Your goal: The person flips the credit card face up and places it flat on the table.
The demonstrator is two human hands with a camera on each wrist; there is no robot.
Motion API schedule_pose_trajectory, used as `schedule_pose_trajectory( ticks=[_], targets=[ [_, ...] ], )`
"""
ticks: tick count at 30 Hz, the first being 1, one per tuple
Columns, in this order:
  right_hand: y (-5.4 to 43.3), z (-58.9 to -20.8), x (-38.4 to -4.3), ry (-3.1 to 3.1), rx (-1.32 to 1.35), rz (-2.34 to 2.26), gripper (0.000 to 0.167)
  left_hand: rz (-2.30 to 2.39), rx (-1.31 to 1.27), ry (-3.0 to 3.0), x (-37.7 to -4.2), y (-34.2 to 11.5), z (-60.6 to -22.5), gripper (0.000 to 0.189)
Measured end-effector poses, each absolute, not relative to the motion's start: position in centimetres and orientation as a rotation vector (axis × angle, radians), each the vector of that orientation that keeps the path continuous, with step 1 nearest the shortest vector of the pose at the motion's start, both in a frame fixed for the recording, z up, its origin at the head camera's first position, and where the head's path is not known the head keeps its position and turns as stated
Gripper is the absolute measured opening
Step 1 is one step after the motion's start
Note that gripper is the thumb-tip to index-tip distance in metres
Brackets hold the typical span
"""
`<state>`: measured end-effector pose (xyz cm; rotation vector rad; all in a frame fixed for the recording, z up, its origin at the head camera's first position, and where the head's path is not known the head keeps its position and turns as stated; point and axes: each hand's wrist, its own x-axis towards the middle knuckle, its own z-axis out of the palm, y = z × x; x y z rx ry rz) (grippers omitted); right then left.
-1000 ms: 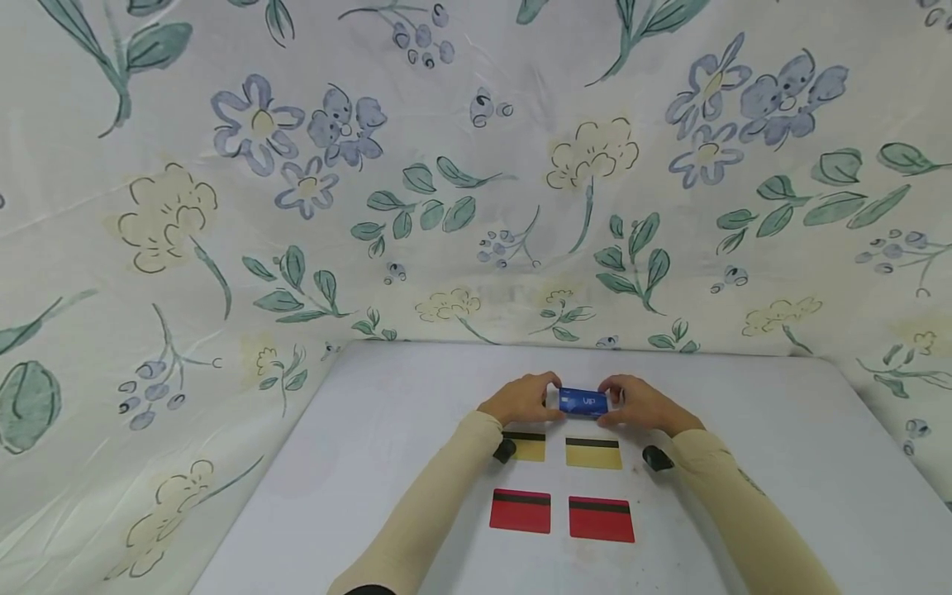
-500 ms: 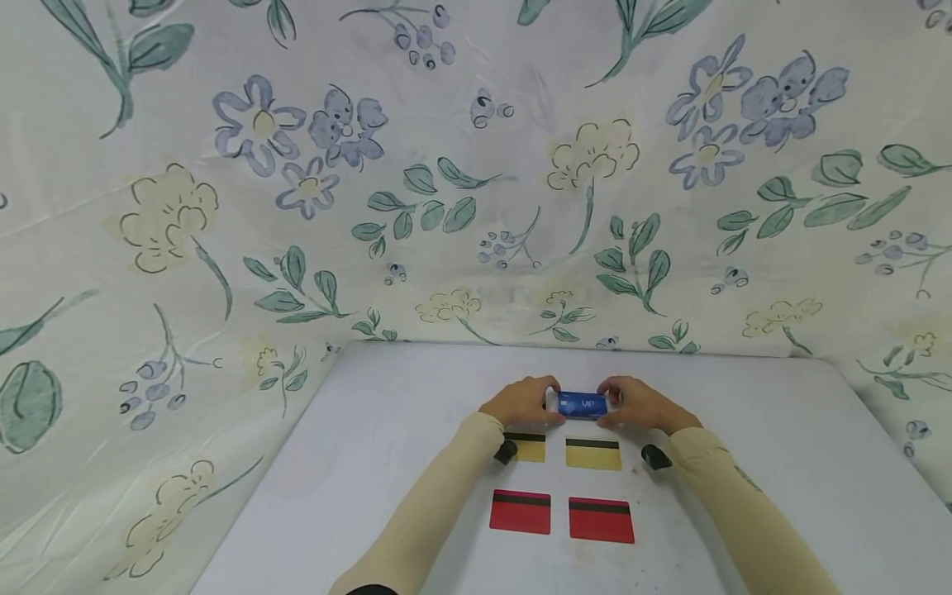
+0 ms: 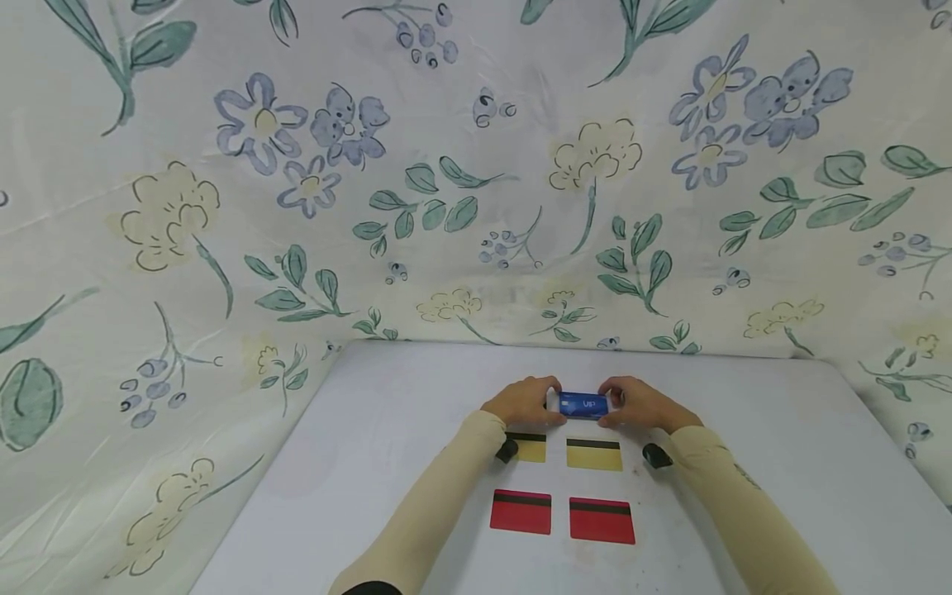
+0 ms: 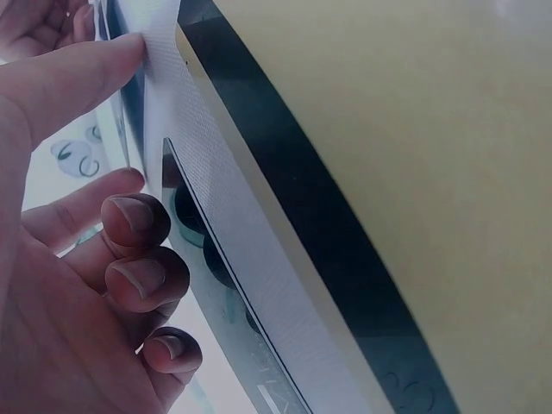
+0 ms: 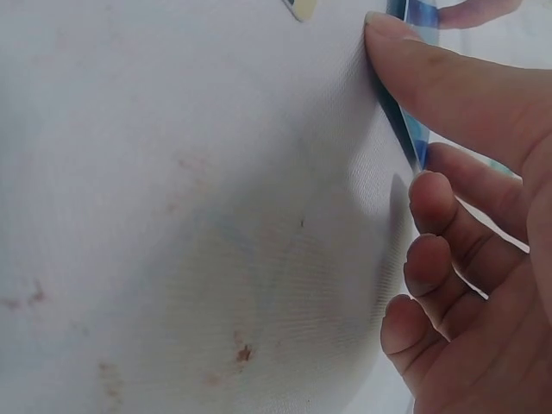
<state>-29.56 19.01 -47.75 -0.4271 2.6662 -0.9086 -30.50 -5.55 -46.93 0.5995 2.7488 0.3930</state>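
A blue bank card [image 3: 583, 405] printed "VIP" lies face up between both hands near the far side of the white table. My left hand [image 3: 524, 402] pinches its left end, thumb at the near corner and index finger at the far one. At the opposite end, my right hand [image 3: 645, 403] pinches the card the same way. The right wrist view has the thumb along the blue card's edge [image 5: 417, 125], other fingers loosely curled. Under the curled left fingers in the left wrist view lies a dark-edged card [image 4: 226, 276], largely hidden in the head view.
Nearer me lie two yellow cards [image 3: 593, 454] with black stripes, the left one partly covered by the left wrist's black camera [image 3: 507, 450]. Two red striped cards [image 3: 521, 512] form a row closer still. A floral cloth [image 3: 476, 207] hangs behind the table [image 3: 357, 463].
The blue card has shifted very slightly toward me and now lies flatter and straighter between the fingers. Both hands keep their hold; the yellow and red cards have not moved.
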Motion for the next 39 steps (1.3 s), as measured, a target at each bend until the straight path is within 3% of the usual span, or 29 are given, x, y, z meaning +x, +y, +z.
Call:
schedule_pose_trajectory(
  ticks=[39],
  targets=[
    [19.16, -48.56, -29.82, 2.658, -0.417, -0.937, 0.056, 0.399, 0.628, 2.755, -30.18, -5.86, -46.66, 0.059]
  ],
)
